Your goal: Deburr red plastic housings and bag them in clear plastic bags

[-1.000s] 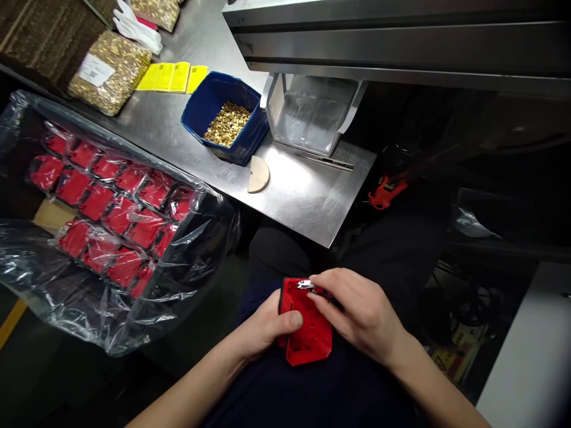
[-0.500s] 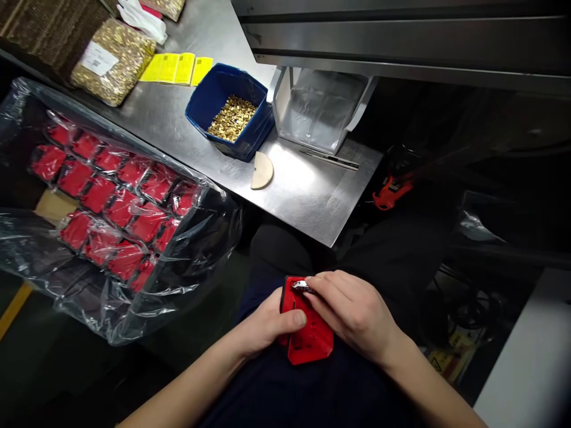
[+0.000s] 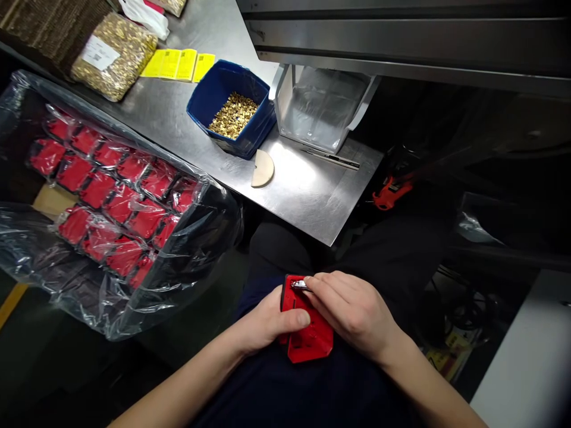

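Observation:
Low in the view, over my lap, my left hand (image 3: 276, 321) is closed round a red plastic part (image 3: 314, 339) with a black edge and small holes. Its thumb presses on the red face. My right hand (image 3: 352, 309) pinches a small shiny metal tool (image 3: 300, 285); most of the tool is hidden by the fingers, so its kind does not show. The tool's tip meets the upper end of the red part. The right fingers lie along the part's right side.
A plastic-lined crate (image 3: 178, 261) at left holds several red parts (image 3: 120, 205). On the steel bench (image 3: 307, 208) stand a blue bin (image 3: 200, 113) of small brass pieces, a grey tray (image 3: 321, 113), a pale half-disc (image 3: 263, 169) and yellow labels (image 3: 178, 64). A metal beam (image 3: 401, 41) spans the upper right.
The silver tool has turned slightly at the upper end of the red part. My left thumb has slid a little to the right. The view has shifted slightly.

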`<state>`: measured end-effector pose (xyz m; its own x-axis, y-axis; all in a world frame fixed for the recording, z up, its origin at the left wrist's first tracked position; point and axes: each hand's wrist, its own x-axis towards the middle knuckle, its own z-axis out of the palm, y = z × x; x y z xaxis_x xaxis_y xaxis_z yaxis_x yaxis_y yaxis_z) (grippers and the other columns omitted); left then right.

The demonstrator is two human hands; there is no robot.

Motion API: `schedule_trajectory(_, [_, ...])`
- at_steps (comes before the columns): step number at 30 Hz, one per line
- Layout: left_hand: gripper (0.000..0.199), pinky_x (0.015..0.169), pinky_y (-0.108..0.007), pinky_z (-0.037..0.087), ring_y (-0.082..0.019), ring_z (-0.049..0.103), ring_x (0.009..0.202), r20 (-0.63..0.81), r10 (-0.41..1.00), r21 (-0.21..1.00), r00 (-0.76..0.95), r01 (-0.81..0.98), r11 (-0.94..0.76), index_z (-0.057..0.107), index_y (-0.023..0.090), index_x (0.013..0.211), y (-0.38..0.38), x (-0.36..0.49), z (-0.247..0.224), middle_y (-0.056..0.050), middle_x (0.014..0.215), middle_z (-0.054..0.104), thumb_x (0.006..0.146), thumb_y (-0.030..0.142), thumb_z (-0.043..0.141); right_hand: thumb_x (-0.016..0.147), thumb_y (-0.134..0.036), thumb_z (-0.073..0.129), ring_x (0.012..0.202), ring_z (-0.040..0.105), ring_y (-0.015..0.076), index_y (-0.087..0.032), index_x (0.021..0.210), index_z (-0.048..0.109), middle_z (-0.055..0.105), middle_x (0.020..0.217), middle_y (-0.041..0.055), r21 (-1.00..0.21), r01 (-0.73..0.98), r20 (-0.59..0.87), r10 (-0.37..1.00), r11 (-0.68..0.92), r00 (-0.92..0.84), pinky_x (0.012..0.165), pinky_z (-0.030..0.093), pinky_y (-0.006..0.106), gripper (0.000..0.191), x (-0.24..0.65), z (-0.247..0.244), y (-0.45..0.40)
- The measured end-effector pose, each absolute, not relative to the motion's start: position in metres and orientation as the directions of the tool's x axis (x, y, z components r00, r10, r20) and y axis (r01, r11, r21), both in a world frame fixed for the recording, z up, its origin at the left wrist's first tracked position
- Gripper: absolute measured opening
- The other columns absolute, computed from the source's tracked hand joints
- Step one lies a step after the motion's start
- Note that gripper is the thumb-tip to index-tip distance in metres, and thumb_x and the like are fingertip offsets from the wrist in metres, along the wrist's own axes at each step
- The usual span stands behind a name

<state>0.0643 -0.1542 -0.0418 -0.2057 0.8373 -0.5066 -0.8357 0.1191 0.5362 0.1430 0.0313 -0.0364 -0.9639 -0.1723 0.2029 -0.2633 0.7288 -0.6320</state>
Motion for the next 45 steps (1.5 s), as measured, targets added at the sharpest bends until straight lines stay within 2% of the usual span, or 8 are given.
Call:
schedule_trajectory(4, [0.050,0.077,-0.025,0.048,-0.017,0.061,0.087,-0.503,0.839,0.545,-0.211,-0.830,0.118,0.067,0.016,0.119,-0.153,0.062,-0.039,-0.005,0.098,0.071,0.084,0.048,0.080,0.099,-0.008,0.060,0.084,0.069,0.0250,-0.007,0.116,0.065,0.074,0.102,0.0144,-0.617,-0.279,0.192,-0.202,0.736,-0.960,0.075,0.056,0.040,0.018,0.143,-0.035,0.033])
schedule_trajectory(8, [0.054,0.079,-0.026,0.050,-0.019,0.064,0.090,-0.499,0.846,0.513,-0.188,-0.851,0.113,0.067,0.015,0.122,-0.154,0.062,-0.042,-0.007,0.099,0.071,0.082,0.049,0.081,0.100,-0.009,0.059,0.086,0.070,0.0220,-0.011,0.115,0.065,0.075,0.102,0.0109,-0.740,-0.218,0.165,-0.142,0.636,-0.976,0.077,0.057,0.035,0.017,0.141,-0.034,0.039])
schedule_trajectory(16, [0.064,0.079,-0.028,0.053,-0.020,0.069,0.088,-0.579,0.801,0.432,-0.151,-0.890,0.145,0.067,0.016,0.123,-0.162,0.067,-0.048,-0.010,0.104,0.073,0.075,0.055,0.086,0.096,-0.026,0.069,0.079,0.069,0.0152,-0.025,0.106,0.068,0.073,0.092,-0.0008,-0.860,0.220,-0.022,0.397,0.461,-0.918,0.075,0.054,0.027,0.010,0.140,-0.054,0.052])
schedule_trajectory(20, [0.083,0.088,-0.035,0.054,-0.027,0.070,0.102,-0.593,0.786,0.439,-0.178,-0.889,0.129,0.056,0.017,0.139,-0.164,0.068,-0.047,-0.017,0.123,0.070,0.074,0.058,0.085,0.096,-0.035,0.067,0.080,0.068,0.0178,-0.025,0.112,0.064,0.072,0.094,0.0007,-0.866,0.353,-0.136,0.512,0.355,-0.848,0.074,0.053,0.029,0.019,0.120,-0.081,0.057])
schedule_trajectory(24, [0.098,0.102,-0.048,0.049,-0.036,0.063,0.123,-0.552,0.796,0.429,-0.248,-0.903,0.016,0.034,0.022,0.153,-0.163,0.068,-0.052,-0.023,0.138,0.062,0.077,0.058,0.083,0.097,-0.037,0.062,0.075,0.067,0.0202,-0.023,0.116,0.059,0.072,0.091,0.0023,-0.750,0.435,-0.178,0.482,0.498,-0.858,0.067,0.048,0.030,0.024,0.095,-0.107,0.069])
schedule_trajectory(28, [0.091,0.105,-0.050,0.047,-0.037,0.064,0.123,-0.512,0.821,0.346,-0.250,-0.936,-0.069,0.032,0.024,0.153,-0.165,0.070,-0.061,-0.026,0.146,0.055,0.083,0.060,0.077,0.096,-0.036,0.060,0.074,0.067,0.0220,-0.025,0.102,0.062,0.071,0.089,0.0022,-0.538,0.478,-0.241,0.417,0.695,-0.876,0.060,0.038,0.029,0.013,0.086,-0.117,0.076])
schedule_trajectory(37, [0.091,0.109,-0.047,0.044,-0.034,0.063,0.127,-0.419,0.878,0.264,-0.230,-0.957,-0.124,0.030,0.027,0.155,-0.167,0.071,-0.063,-0.026,0.154,0.048,0.083,0.055,0.079,0.097,-0.037,0.062,0.106,0.058,0.0283,-0.024,0.111,0.069,0.063,0.109,0.0087,-0.585,0.279,0.048,0.376,0.762,-0.926,0.095,0.045,0.039,0.020,0.065,-0.124,0.080])
schedule_trajectory(45, [0.114,0.104,-0.044,0.049,-0.032,0.065,0.122,-0.505,0.803,0.284,-0.317,-0.939,-0.192,0.023,0.028,0.160,-0.159,0.087,-0.063,-0.027,0.154,0.047,0.071,0.068,0.081,0.097,-0.040,0.064,0.110,0.055,0.0331,-0.020,0.120,0.063,0.063,0.114,0.0132,-0.545,0.287,0.027,0.359,0.788,-0.933,0.100,0.041,0.044,0.031,0.037,-0.153,0.083])
